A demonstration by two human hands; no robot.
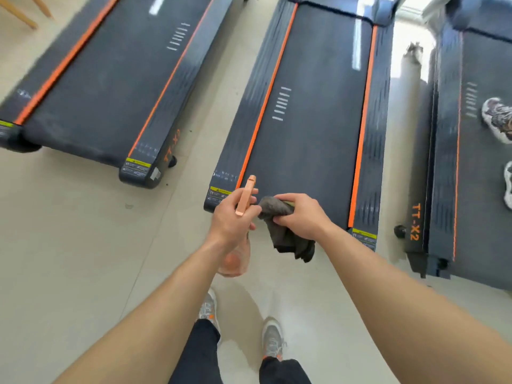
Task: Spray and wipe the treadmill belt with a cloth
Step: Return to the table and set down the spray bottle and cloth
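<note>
A dark treadmill belt (313, 112) with orange side stripes runs away from me in the middle of the view. My left hand (231, 217) grips a spray bottle (245, 198) with an orange-pink head; its clear body hangs below the hand, partly hidden by my wrist. My right hand (300, 216) holds a crumpled dark grey cloth (282, 231) that hangs down over the belt's near end. Both hands hover close together just above the near left corner of the belt.
A second treadmill (110, 79) lies to the left and a third treadmill (479, 162) to the right, where another person's shoes (497, 119) stand. Pale floor tiles (83, 245) surround me. Wooden chair legs (25, 9) show at the top left. My own shoes (273, 339) are on the floor.
</note>
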